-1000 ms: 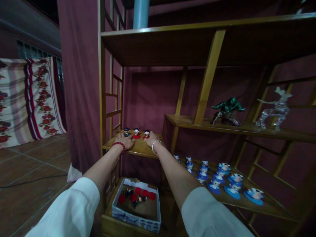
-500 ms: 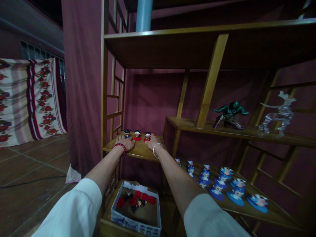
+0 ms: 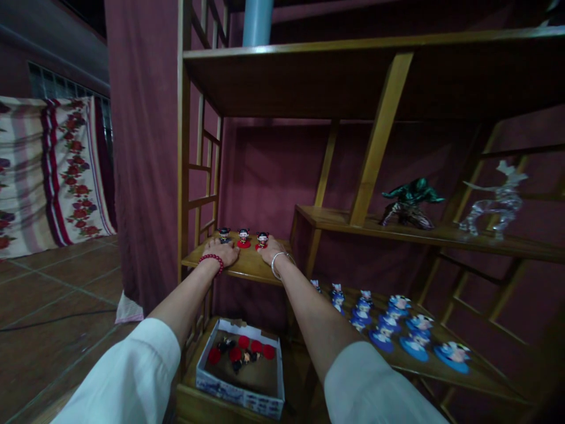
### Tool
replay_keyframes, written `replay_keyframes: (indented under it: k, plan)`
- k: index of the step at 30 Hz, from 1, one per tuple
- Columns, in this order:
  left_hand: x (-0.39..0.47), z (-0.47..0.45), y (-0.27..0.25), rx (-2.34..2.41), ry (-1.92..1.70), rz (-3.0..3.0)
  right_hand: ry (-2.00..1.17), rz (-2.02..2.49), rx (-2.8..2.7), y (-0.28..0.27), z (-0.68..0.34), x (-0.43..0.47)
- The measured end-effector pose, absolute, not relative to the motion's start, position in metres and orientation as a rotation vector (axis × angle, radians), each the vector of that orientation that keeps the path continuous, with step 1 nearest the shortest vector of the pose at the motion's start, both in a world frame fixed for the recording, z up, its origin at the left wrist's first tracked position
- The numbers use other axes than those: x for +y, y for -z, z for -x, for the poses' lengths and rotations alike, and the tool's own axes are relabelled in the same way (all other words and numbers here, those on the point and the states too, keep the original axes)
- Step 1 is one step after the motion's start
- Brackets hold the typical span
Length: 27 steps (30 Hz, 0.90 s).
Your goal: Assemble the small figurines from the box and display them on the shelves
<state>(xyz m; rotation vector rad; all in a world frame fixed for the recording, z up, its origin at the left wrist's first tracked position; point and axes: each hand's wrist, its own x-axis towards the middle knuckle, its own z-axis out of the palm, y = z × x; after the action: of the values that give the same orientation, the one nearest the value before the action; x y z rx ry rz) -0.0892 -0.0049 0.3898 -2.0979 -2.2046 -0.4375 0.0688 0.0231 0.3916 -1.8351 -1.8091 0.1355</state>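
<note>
Three small black-haired figurines stand in a row on a low wooden shelf (image 3: 249,265). The left figurine (image 3: 224,234) has a dark base; the middle figurine (image 3: 243,237) and the right figurine (image 3: 262,238) have red bases. My left hand (image 3: 223,253), with a red bead bracelet at its wrist, lies with fingers apart in front of the dark-based one, close to its base. At the right figurine is my right hand (image 3: 271,253), wearing a silver bangle; its thumb is at the red base and the fingers are along its right side, partly hidden.
Below stands an open cardboard box (image 3: 241,394) holding several figurines and red discs. Blue-based figurines (image 3: 415,344) fill a lower shelf at right. A green figure (image 3: 412,200) and a clear deer figurine (image 3: 497,203) stand on a higher shelf. Wooden uprights (image 3: 375,147) divide the unit.
The whole view has shifted slightly, so things sit a little higher and further left. Both hands keep their places beside the figurines, which look unmoved on the shelf.
</note>
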Motion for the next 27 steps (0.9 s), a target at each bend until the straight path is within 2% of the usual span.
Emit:
replay_keyframes:
  k: [27]
  plan:
    - [-0.0069,0.092,-0.3935,-2.178,0.415,2.109,-0.146,1.833,-1.843,-0.3937,-0.0695,0.0213]
